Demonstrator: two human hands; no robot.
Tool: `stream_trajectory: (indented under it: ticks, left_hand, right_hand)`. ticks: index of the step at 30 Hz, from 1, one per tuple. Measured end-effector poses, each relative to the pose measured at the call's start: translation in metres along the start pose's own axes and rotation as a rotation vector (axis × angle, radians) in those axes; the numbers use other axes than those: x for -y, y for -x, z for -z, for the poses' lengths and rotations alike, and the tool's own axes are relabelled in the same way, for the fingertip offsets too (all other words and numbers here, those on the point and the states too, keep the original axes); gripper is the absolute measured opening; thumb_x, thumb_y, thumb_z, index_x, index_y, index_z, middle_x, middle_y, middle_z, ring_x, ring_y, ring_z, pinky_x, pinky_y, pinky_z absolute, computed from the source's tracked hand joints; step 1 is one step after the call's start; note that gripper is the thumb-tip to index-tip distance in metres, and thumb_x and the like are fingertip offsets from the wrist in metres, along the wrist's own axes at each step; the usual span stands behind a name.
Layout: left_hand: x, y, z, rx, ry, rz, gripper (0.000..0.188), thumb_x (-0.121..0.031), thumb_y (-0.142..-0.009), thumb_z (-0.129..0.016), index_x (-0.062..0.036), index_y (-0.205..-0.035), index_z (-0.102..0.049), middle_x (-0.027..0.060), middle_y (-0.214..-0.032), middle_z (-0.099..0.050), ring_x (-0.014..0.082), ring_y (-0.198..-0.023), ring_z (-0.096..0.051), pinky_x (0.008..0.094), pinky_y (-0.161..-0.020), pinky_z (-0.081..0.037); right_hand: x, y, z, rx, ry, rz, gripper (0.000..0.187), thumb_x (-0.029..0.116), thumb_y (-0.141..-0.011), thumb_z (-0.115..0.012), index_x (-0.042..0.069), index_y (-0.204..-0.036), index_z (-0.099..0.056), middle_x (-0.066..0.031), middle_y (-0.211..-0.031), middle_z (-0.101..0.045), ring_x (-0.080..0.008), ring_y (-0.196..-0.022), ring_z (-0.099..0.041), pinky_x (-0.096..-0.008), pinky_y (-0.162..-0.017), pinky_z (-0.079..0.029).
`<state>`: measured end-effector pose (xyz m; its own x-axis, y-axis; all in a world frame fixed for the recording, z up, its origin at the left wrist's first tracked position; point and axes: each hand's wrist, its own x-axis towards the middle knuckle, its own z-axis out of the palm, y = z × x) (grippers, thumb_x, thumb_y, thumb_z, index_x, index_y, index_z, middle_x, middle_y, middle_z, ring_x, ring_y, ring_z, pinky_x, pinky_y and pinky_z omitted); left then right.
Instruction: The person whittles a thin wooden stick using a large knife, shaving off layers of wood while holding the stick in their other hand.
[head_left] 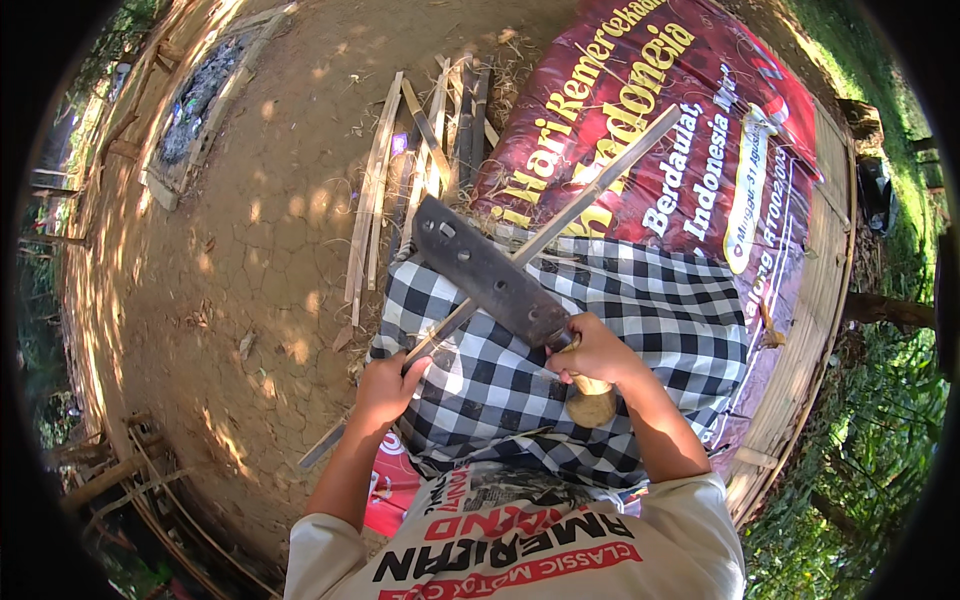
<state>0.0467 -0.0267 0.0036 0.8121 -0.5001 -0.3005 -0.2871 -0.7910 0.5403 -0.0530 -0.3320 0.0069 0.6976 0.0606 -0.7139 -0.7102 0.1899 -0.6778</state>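
Note:
My left hand [385, 388] is closed around a long bamboo strip [600, 180], which runs slantwise from the lower left to the upper right over my lap. My right hand [598, 356] grips a broad, dark machete [492, 277] by its pale wooden handle, whose rounded end shows below my fist. The machete's blade has a few holes and a squared tip, and it points to the upper left. It crosses over the strip and hides part of it; whether the two touch I cannot tell. Beneath both lies a black-and-white checkered cloth [640, 310] spread over my lap.
Several split bamboo strips [372, 190] lie in a pile ahead on the dry earth [270, 190]. A dark red printed banner [560, 110] covers the bamboo platform [800, 330] at right. A framed ash pit [205, 95] sits far left, and green plants [870, 440] border the right.

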Motion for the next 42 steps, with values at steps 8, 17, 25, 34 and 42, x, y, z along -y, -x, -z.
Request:
stream_trajectory:
  ticks: [8, 17, 25, 34, 42]
  left_hand:
    - [-0.002, -0.002, 0.001, 0.038, -0.001, 0.037, 0.045, -0.041, -0.090, -0.062, 0.0019, -0.078, -0.063, 0.0227, -0.062, -0.059, 0.0419, -0.060, -0.059, 0.0439, -0.054, -0.046]
    - [-0.001, 0.000, -0.003, 0.004, 0.112, 0.068, 0.046, -0.042, -0.088, -0.064, 0.0023, -0.075, -0.064, 0.0219, -0.060, -0.058, 0.0404, -0.057, -0.059, 0.0419, -0.052, -0.044]
    - [-0.015, -0.001, 0.008, 0.027, 0.140, 0.076, 0.050, -0.043, -0.089, -0.062, 0.0043, -0.072, -0.062, 0.0193, -0.055, -0.053, 0.0329, -0.049, -0.051, 0.0397, -0.051, -0.041]
    - [-0.040, 0.004, 0.001, 0.030, 0.261, -0.059, 0.041, -0.034, -0.092, -0.061, 0.0037, -0.077, -0.061, 0.0110, -0.052, -0.046, 0.0194, -0.047, -0.041, 0.0349, -0.048, -0.036]
    - [-0.124, -0.009, -0.008, 0.148, 0.413, -0.132, 0.029, -0.024, -0.094, -0.062, 0.0007, -0.079, -0.061, -0.0025, -0.056, -0.041, 0.0057, -0.056, -0.036, 0.0273, -0.048, -0.032]
  right_hand:
    - [-0.015, 0.003, -0.021, -0.003, 0.088, 0.036, 0.013, -0.001, -0.070, -0.066, -0.004, -0.080, -0.058, -0.0067, -0.065, -0.059, -0.0133, -0.052, -0.059, -0.0279, -0.049, -0.047]
    - [-0.021, 0.017, -0.003, -0.319, -0.063, 0.215, 0.014, 0.002, -0.073, -0.069, -0.004, -0.081, -0.059, -0.0059, -0.066, -0.060, -0.0118, -0.051, -0.057, -0.0271, -0.048, -0.044]
    - [-0.008, 0.053, 0.037, -0.756, -0.219, 0.501, 0.016, 0.000, -0.078, -0.066, -0.004, -0.088, -0.055, -0.0064, -0.066, -0.059, -0.0116, -0.051, -0.057, -0.0271, -0.046, -0.046]
    - [-0.055, 0.074, 0.036, -0.699, -0.284, 0.459, 0.016, -0.002, -0.079, -0.065, -0.005, -0.090, -0.055, -0.0064, -0.066, -0.058, -0.0116, -0.050, -0.056, -0.0265, -0.047, -0.045]
    - [-0.076, 0.074, 0.044, -0.688, -0.457, 0.540, 0.015, -0.002, -0.080, -0.063, -0.003, -0.092, -0.055, -0.0064, -0.067, -0.058, -0.0134, -0.050, -0.056, -0.0277, -0.047, -0.047]
